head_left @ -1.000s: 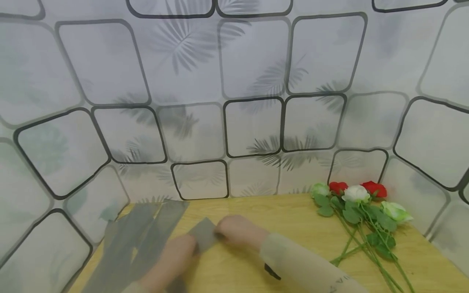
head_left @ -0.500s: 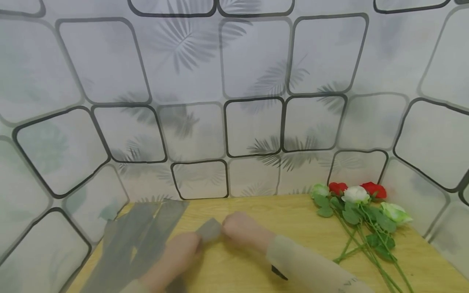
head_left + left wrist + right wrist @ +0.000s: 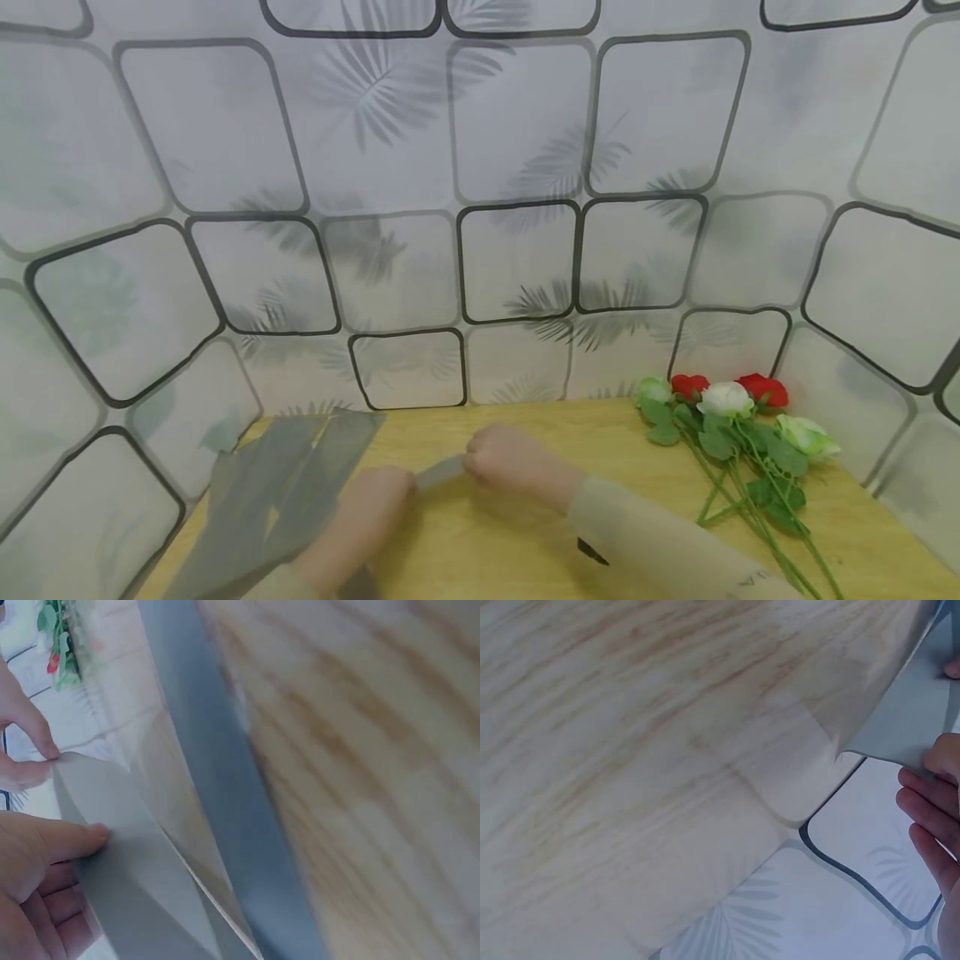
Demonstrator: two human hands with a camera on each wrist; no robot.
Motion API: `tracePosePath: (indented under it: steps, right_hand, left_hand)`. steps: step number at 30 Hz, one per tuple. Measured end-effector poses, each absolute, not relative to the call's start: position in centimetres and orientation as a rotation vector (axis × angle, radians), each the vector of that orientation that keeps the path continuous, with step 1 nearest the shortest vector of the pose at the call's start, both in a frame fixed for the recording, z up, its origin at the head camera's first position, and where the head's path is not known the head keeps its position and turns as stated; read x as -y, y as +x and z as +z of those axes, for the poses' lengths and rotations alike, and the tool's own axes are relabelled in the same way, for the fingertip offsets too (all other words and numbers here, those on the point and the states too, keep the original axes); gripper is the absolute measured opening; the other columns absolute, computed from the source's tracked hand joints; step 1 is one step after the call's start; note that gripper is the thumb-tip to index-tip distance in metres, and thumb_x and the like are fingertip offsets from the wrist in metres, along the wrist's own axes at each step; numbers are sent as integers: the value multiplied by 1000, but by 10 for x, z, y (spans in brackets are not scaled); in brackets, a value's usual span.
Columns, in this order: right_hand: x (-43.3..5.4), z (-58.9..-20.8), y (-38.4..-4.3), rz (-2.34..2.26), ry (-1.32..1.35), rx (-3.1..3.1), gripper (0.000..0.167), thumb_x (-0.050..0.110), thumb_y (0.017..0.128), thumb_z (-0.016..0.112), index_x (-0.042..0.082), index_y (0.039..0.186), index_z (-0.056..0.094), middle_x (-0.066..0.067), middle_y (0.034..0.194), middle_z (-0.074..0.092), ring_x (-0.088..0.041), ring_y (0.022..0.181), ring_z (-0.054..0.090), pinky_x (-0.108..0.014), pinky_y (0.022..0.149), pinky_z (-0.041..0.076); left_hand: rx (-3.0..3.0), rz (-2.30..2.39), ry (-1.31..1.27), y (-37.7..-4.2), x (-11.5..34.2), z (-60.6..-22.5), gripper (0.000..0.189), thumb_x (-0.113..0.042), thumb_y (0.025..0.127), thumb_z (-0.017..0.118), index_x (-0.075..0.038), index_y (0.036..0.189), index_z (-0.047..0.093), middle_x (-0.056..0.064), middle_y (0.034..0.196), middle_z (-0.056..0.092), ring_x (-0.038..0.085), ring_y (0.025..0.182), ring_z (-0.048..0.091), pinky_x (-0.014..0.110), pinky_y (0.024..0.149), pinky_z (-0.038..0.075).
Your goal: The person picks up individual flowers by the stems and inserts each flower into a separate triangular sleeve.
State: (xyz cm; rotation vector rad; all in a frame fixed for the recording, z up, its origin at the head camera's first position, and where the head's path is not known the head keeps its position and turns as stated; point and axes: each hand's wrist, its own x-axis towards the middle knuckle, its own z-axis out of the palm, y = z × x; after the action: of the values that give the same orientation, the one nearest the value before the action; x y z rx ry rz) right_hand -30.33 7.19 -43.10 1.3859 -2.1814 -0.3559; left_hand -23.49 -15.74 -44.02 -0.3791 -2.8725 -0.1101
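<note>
Both hands hold a thin grey sheet [image 3: 441, 472] that looks like wrapping paper, raised over the table. My left hand [image 3: 367, 508] pinches its edge, with the thumb laid on the near face and the fingers behind, as the left wrist view shows. At its far corner my right hand [image 3: 517, 467] pinches the sheet between thumb and fingers. Seen from the right wrist, the sheet [image 3: 907, 712] has a slight bend along it. In the head view only a narrow slanted part shows between the hands.
Several long grey strips [image 3: 262, 483] lie on the left of the wooden table [image 3: 480, 550]. Artificial roses [image 3: 726, 400] in red, white and pale green, with long stems, lie at the right. A patterned wall covering [image 3: 517, 258] encloses the back and sides.
Both hands have shifted right with the sheet, the right hand also a little farther back. The visible part of the sheet has turned from a broad square to a narrow slanted band.
</note>
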Motion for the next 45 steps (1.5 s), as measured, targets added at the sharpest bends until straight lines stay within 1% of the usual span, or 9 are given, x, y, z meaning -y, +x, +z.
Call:
tracePosePath:
  steps: [4,7,16,25,30,36,39,42,45]
  right_hand:
    - [-82,-426,-305,-277,1402,2117,12,18,82,83,22,77,72,12,75,71,-7,68,63,-21,66,55]
    - [-89,-421,-304,-209,1421,2077,15,14,79,83,20,74,70,12,72,69,-7,66,62,-21,65,54]
    - [-112,-412,-301,-124,1419,1984,14,11,76,86,19,77,74,10,74,72,-7,69,66,-21,69,58]
    - [-138,-412,-299,-1,1412,1913,21,9,73,90,17,75,71,8,70,68,-9,65,64,-25,64,57]
    - [-152,-412,-297,26,1360,1914,21,11,73,92,16,76,72,6,73,70,-11,69,67,-29,68,59]
    - [-166,-409,-293,70,1347,1874,24,7,68,92,15,79,72,5,76,70,-12,70,66,-29,68,59]
    - [-173,-407,-289,83,1360,1857,25,5,67,91,15,80,72,5,77,70,-12,71,66,-29,68,59]
    - [-178,-406,-284,88,1360,1834,24,6,65,89,15,81,73,5,79,71,-12,72,68,-29,70,60]
    - [-180,-405,-279,90,1361,1817,22,5,65,85,16,81,74,5,79,73,-12,72,68,-28,70,60]
  left_hand:
    - [2832,-98,-406,-238,156,-439,28,-2,80,76,-18,64,60,-5,60,59,14,53,49,32,49,46]
    - [2766,-30,-470,-239,153,-438,29,-1,82,77,-19,65,61,-7,59,58,12,53,48,30,49,46]
    - [2462,88,-689,-244,143,-439,33,3,76,80,-18,64,57,-6,57,58,8,48,49,24,45,43]
    - [2326,71,-737,-242,127,-432,28,1,77,82,-16,70,62,-6,58,58,6,47,47,21,42,40]
    - [2214,75,-773,-244,119,-433,25,-6,77,86,-18,71,64,-9,56,60,4,45,46,18,40,38]
    - [2128,78,-867,-239,108,-437,23,-11,75,88,-19,74,66,-9,56,61,2,45,49,16,39,38]
    - [2168,77,-887,-235,101,-440,20,-15,79,88,-20,75,69,-9,58,64,2,47,52,16,40,39]
    - [2239,79,-888,-230,94,-444,19,-22,82,88,-21,75,70,-10,58,63,2,47,51,16,40,37]
    - [2328,39,-897,-224,90,-447,26,-32,82,89,-22,74,67,-10,58,61,2,47,49,16,41,36]
